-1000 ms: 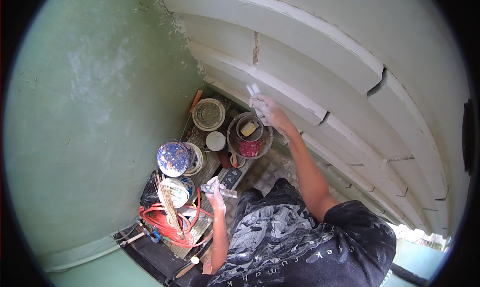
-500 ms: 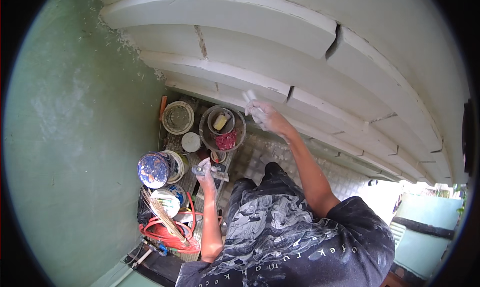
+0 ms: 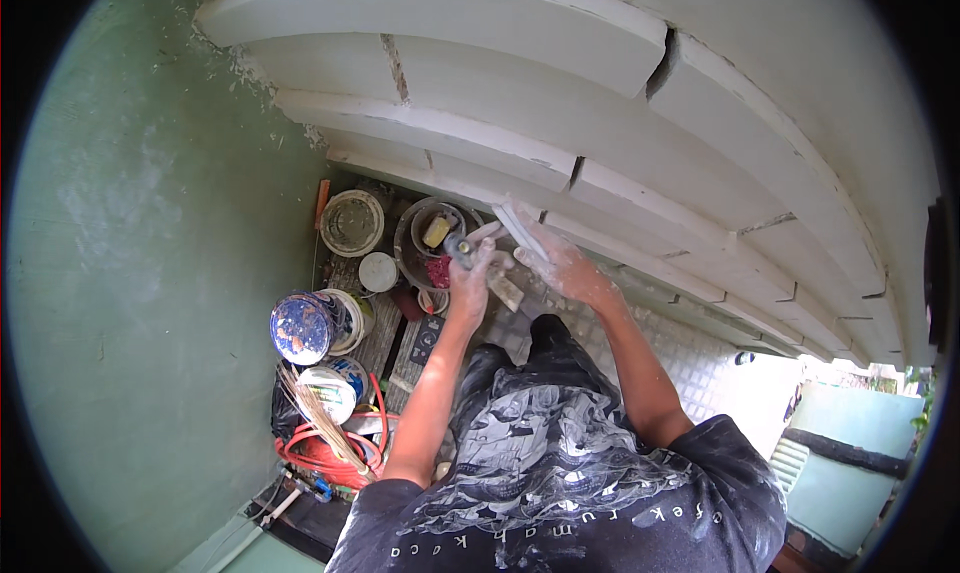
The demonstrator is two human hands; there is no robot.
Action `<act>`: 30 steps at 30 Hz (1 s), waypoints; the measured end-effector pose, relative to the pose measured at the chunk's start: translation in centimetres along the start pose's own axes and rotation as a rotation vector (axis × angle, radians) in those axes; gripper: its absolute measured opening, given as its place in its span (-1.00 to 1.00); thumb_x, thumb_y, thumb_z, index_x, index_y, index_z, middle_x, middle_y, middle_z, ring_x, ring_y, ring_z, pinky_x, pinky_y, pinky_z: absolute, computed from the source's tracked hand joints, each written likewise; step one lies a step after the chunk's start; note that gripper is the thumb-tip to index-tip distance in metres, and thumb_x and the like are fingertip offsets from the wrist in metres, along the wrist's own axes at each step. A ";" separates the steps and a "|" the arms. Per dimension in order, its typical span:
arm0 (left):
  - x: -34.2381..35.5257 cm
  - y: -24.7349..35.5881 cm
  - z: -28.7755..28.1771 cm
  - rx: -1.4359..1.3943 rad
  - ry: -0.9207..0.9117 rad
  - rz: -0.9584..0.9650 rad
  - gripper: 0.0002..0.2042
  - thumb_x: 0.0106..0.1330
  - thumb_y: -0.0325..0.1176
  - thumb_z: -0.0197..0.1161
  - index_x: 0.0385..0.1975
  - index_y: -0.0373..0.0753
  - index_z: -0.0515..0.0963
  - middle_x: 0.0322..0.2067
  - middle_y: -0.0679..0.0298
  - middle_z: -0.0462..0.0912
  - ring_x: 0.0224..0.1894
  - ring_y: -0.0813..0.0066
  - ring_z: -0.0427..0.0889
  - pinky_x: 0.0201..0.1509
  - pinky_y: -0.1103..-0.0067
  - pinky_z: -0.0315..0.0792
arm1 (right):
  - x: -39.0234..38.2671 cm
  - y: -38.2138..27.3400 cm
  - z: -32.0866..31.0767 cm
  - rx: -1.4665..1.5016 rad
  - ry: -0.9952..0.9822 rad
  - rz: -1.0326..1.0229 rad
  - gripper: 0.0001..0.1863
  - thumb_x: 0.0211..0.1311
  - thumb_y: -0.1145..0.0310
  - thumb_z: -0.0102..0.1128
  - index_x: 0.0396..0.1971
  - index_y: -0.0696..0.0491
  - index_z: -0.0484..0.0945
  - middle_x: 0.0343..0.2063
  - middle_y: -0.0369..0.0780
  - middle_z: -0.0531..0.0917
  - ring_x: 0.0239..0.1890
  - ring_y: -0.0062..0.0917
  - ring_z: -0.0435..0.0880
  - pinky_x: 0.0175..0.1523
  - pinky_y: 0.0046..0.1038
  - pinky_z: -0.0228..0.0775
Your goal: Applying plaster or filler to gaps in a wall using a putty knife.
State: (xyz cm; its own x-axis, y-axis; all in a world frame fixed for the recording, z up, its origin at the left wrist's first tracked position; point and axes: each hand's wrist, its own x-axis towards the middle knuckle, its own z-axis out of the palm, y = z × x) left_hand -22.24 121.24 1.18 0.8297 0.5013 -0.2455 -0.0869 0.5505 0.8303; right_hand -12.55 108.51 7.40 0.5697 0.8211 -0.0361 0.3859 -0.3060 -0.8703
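Observation:
My left hand [image 3: 470, 285], dusted with white, is closed around the dark handle of a putty knife [image 3: 506, 291] whose blade points down and to the right. Close beside it, my right hand [image 3: 566, 271] grips a pale, flat, strip-like piece [image 3: 520, 228], its exact kind unclear. White powder coats the right fingers too. The two hands are near each other in front of my body, just below the white slatted panel [image 3: 500, 133]. Whether the knife touches my right hand cannot be made out.
A round basin [image 3: 408, 263] holds a smaller bowl with a yellow block, beside reddish material. Buckets [image 3: 352, 223], a paint-spattered lid [image 3: 302, 328], a bundle of sticks [image 3: 318, 413] and a red hose [image 3: 312, 443] line the green wall [image 3: 170, 303]. Tiled floor [image 3: 690, 351] lies right.
My left hand has risen and moved right with the putty knife. My right hand has come down and slightly right, away from the panel, bringing the pale strip close to the left hand.

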 end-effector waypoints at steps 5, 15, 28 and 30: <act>0.9 0.4 2.1 0.094 -0.025 -0.078 -0.81 0.23 -0.35 0.33 -0.25 -0.27 0.52 -0.53 0.45 0.50 -0.58 0.77 0.37 -0.53 0.75 0.25 | -1.2 1.0 0.4 -0.046 0.101 -0.059 -0.22 0.39 0.17 -0.01 0.43 -0.16 -0.26 0.11 0.07 0.47 0.02 -0.17 0.58 0.08 -0.25 0.36; 0.6 -0.7 1.9 0.513 -0.011 0.139 -0.83 0.06 -0.43 0.40 -0.50 -0.36 0.54 -0.58 0.35 0.55 -0.62 0.62 0.39 -0.49 0.58 0.35 | -2.3 4.9 2.4 -0.265 0.678 0.043 -0.75 0.27 0.40 0.08 -0.07 0.11 0.41 -0.50 -0.16 0.49 -0.51 -0.37 0.50 -0.37 -0.34 0.38; -0.7 0.2 5.3 0.754 0.000 0.434 -0.87 0.00 -0.48 0.31 -0.48 -0.40 0.57 -0.68 0.25 0.54 -0.60 0.68 0.39 -0.46 0.57 0.39 | -5.0 3.2 -0.5 -0.072 0.495 -0.139 -0.80 0.08 0.58 0.17 -0.25 0.14 0.60 -0.32 -0.19 0.66 -0.40 -0.41 0.67 -0.26 -0.47 0.52; -1.1 0.8 6.2 0.746 -0.026 0.504 -0.86 0.00 -0.48 0.29 -0.44 -0.38 0.58 -0.67 0.26 0.55 -0.60 0.69 0.40 -0.44 0.59 0.41 | -5.8 4.0 -0.5 -0.099 0.416 -0.113 -0.72 0.13 0.51 0.16 -0.13 0.11 0.60 -0.08 -0.12 0.63 -0.21 -0.34 0.69 -0.13 -0.46 0.53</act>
State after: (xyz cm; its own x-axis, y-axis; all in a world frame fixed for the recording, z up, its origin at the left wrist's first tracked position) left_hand -19.80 117.03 5.24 0.8027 0.5460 0.2398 -0.0711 -0.3115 0.9476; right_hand -13.94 102.31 4.39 0.7556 0.5944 0.2753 0.5189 -0.2865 -0.8054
